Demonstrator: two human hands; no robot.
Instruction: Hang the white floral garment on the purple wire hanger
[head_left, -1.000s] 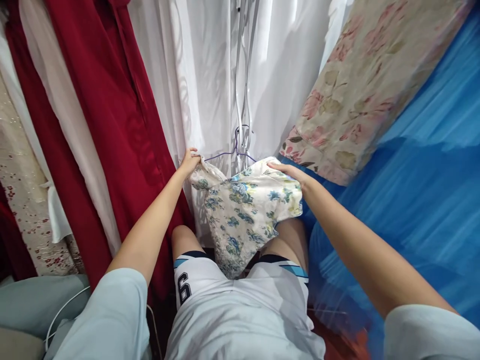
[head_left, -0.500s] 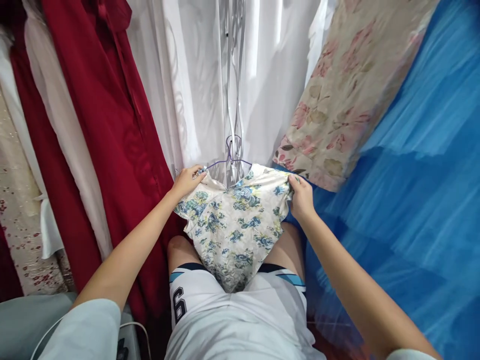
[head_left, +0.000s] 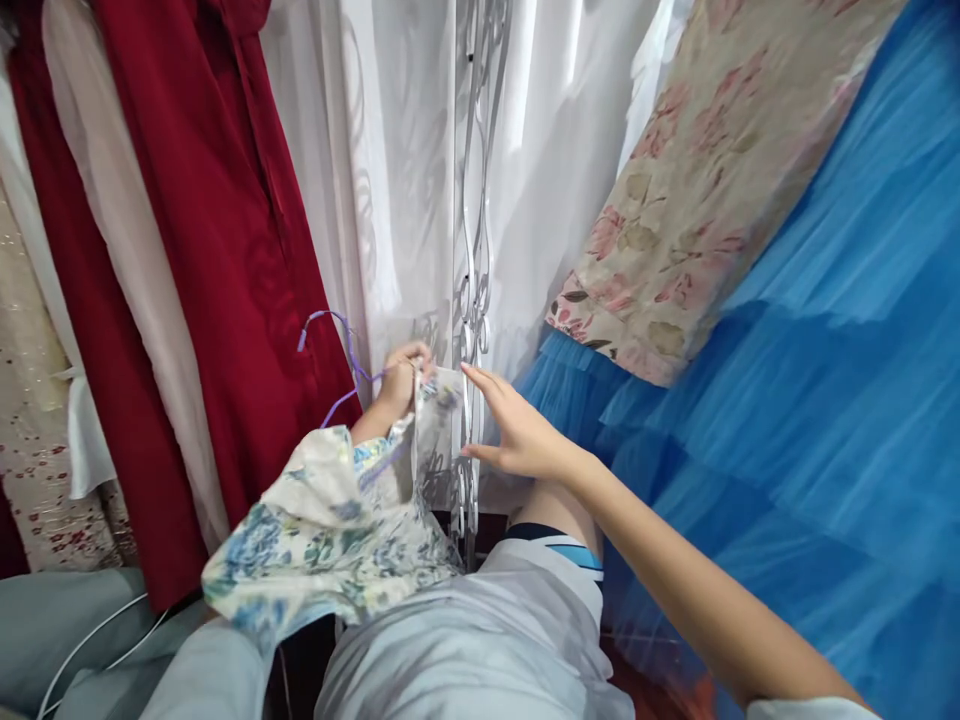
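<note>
A white sleeveless blouse (head_left: 322,530) with blue and green flowers drapes over my left forearm, turned sideways and partly blurred. Its purple wire hanger (head_left: 352,350) is still inside, the hook pointing up and left. My left hand (head_left: 403,380) is closed at one shoulder of the blouse; its fingertips are smeared by motion. Just to the right, my right hand (head_left: 517,425) is open, thumb and fingers spread, holding nothing, close to the blouse's shoulder edge.
Dark red dresses (head_left: 172,250) hang at left, with a white curtain (head_left: 405,150) and a silver scrolled metal frame (head_left: 471,300) ahead. A pink floral garment (head_left: 675,230) and a blue tulle dress (head_left: 817,430) hang at right. A white cable (head_left: 90,640) crosses grey fabric lower left.
The blouse has swung left and turned from facing me flat to sideways over my left arm. My right hand has let go of its shoulder and moved left, fingers spread.
</note>
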